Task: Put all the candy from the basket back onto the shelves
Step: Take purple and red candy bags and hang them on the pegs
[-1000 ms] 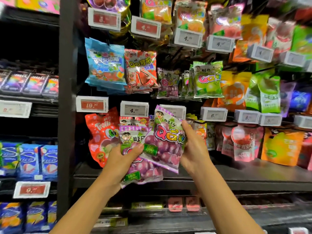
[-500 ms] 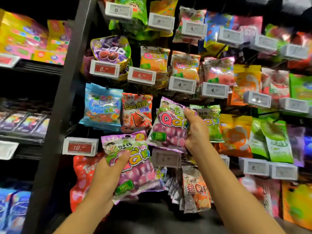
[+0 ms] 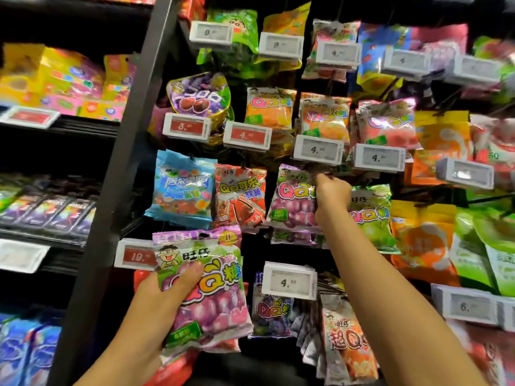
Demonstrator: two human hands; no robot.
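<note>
Since half a second ago the right hand point(image 3: 331, 192) has carried its grape candy bag point(image 3: 292, 201) up and inward to the middle row of hooks, and the view has tilted upward. The shelving point(image 3: 122, 174), a dark upright post with racks of hanging bags, fills the view. The left hand point(image 3: 164, 299) grips a second grape candy bag point(image 3: 211, 291) low at the left, thumb laid across its front and fingers behind. The right hand pinches the top right corner of the hanging bag, which sits between a red cola candy bag point(image 3: 239, 196) and a green candy bag point(image 3: 370, 215). A white price tag point(image 3: 288, 281) hangs just below it.
</note>
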